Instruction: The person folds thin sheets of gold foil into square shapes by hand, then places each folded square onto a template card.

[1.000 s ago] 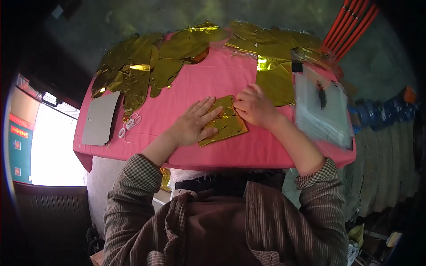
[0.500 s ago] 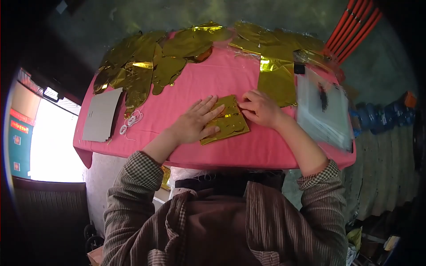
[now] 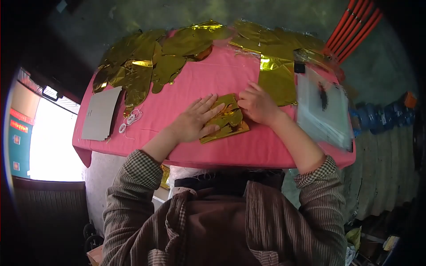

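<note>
A flat, uninflated gold foil balloon (image 3: 227,126), folded into a small rectangle, lies near the front of the pink-covered table (image 3: 213,75). My left hand (image 3: 195,119) rests flat over its left side with the fingers stretched out. At its upper right edge is my right hand (image 3: 259,105), thumb and curled fingers pinched on the foil and one finger pointing away. The foil between my hands looks crumpled and partly lifted. The pinching fingertips partly cover the edge they hold.
Several larger gold foil pieces (image 3: 133,66) spread along the far edge. To the left lie grey cardboard sheets (image 3: 101,113) and white ribbon (image 3: 131,119). Clear plastic bags (image 3: 324,111) are stacked at the right. Beyond stand red poles (image 3: 353,29) and blue plastic bottles (image 3: 377,117).
The top layer of the folded foil has gone from fairly flat to crumpled and raised. My right hand has turned slightly, one finger lifting away; my left hand stays in place.
</note>
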Demonstrator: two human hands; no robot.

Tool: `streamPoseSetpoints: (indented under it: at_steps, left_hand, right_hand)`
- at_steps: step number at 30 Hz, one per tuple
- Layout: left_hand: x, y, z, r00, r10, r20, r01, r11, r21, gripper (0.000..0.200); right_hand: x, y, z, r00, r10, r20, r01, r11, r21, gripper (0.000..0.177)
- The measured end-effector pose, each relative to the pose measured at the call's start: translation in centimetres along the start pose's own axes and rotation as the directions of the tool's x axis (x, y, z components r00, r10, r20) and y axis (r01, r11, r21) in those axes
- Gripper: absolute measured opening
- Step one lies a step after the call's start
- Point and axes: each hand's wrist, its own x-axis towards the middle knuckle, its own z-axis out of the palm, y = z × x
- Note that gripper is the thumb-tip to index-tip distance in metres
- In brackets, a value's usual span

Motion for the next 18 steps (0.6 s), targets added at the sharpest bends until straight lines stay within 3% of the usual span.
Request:
streamPoseSetpoints:
  at_steps: [2,6,9,11,15,17,18]
  left_hand:
    - [-0.1,0.0,-0.1,1.000,-0.011,-0.001,0.011,1.000,-0.007,0.065]
    - [-0.1,0.0,-0.1,1.000,-0.001,-0.008,0.001,1.000,-0.014,0.064]
    - [0.0,0.0,0.1,1.000,0.004,-0.007,-0.004,1.000,-0.007,0.064]
    - [0.0,-0.1,0.1,1.000,-0.001,-0.005,0.001,1.000,-0.005,0.063]
    - [-0.1,0.0,0.1,1.000,0.008,-0.020,-0.008,1.000,-0.015,0.063]
    - [0.0,0.0,0.0,1.000,0.011,-0.024,-0.011,1.000,-0.018,0.063]
    - [0.0,0.0,0.0,1.000,0.010,-0.022,-0.010,1.000,-0.011,0.063]
  right_hand:
    - [0.0,-0.1,0.1,0.993,-0.090,0.078,0.099,0.987,-0.127,0.006]
    - [-0.3,-0.2,-0.4,0.982,-0.150,0.114,0.170,0.967,-0.190,0.007]
    - [-0.3,0.1,-0.5,0.992,-0.087,0.096,0.090,0.995,-0.038,0.009]
    - [-0.4,0.5,-0.3,0.996,0.049,0.079,-0.063,0.980,0.189,0.012]
    - [-0.3,0.4,0.3,0.997,0.071,0.002,-0.069,0.972,0.223,0.006]
    - [-0.1,0.5,0.4,0.985,0.173,-0.019,-0.152,0.908,0.391,0.007]
    - [-0.1,0.6,0.6,0.985,0.172,-0.019,-0.151,0.908,0.390,0.007]
